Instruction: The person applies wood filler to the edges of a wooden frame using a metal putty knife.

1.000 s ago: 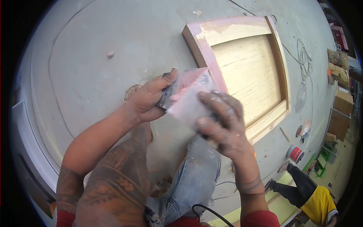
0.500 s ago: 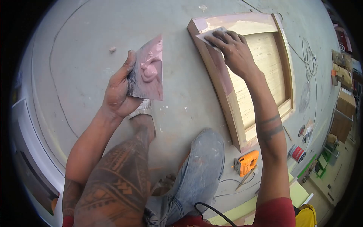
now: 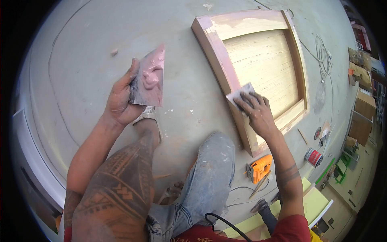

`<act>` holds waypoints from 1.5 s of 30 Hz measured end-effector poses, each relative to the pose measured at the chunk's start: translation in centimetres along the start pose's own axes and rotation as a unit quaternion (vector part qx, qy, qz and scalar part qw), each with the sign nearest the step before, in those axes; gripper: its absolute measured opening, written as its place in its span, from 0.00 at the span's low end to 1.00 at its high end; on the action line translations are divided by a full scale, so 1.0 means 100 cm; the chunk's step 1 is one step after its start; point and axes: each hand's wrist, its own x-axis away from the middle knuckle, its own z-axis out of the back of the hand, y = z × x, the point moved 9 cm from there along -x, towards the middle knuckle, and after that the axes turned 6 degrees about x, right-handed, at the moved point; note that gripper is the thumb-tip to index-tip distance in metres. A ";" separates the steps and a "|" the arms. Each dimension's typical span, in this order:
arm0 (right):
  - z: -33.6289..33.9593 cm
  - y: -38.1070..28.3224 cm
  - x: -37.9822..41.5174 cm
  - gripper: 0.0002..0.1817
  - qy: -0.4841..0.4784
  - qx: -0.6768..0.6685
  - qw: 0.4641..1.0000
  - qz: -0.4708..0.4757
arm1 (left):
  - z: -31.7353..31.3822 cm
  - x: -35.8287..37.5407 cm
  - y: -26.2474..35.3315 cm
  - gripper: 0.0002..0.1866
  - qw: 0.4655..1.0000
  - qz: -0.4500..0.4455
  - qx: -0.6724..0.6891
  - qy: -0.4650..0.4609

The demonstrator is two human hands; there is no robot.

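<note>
My left hand (image 3: 120, 99) is closed round the edge of a flat putty board (image 3: 141, 94), thumb along its side. A thick lump of pink putty (image 3: 151, 79) sits on that board. My right hand (image 3: 259, 115) grips a thin, pale putty spreader (image 3: 247, 89) and presses it against the left rail of a wooden panel frame (image 3: 254, 25). Pink putty coats the upper part of that rail and patches of the top rail. Below the spreader, the rail shows bare wood. The frame lies on the grey floor.
An orange jigsaw (image 3: 259, 168) lies by the frame's lower corner, with a stick beside it. To the right are a can (image 3: 313, 157), a coiled cable (image 3: 322, 54) and cardboard boxes (image 3: 362, 117). Another person's leg (image 3: 267, 215) shows at lower right.
My right hand has moved the spreader down the left rail, leaving more pink putty visible above it. The left hand still holds the board. Another person's leg has come into view at lower right.
</note>
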 end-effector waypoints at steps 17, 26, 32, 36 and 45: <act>0.105 -0.101 -0.040 0.28 0.222 -0.077 0.972 0.000 | 0.007 -0.008 -0.024 0.31 0.992 0.044 -0.107 -0.047; -0.006 0.087 -0.075 0.16 0.126 -0.469 0.839 -0.246 | -0.016 -0.006 0.004 0.25 0.999 0.007 0.017 -0.046; -0.039 0.088 -0.079 0.19 0.085 -0.629 0.729 -0.256 | -0.003 -0.004 -0.004 0.24 0.999 0.019 0.018 -0.024; -0.006 0.091 -0.056 0.19 0.065 -0.603 0.764 -0.218 | -0.006 -0.003 -0.003 0.25 0.997 0.031 0.015 -0.072; -0.019 0.109 0.028 0.21 0.100 -0.526 0.767 -0.354 | -0.019 -0.006 -0.005 0.34 0.988 0.008 -0.063 -0.142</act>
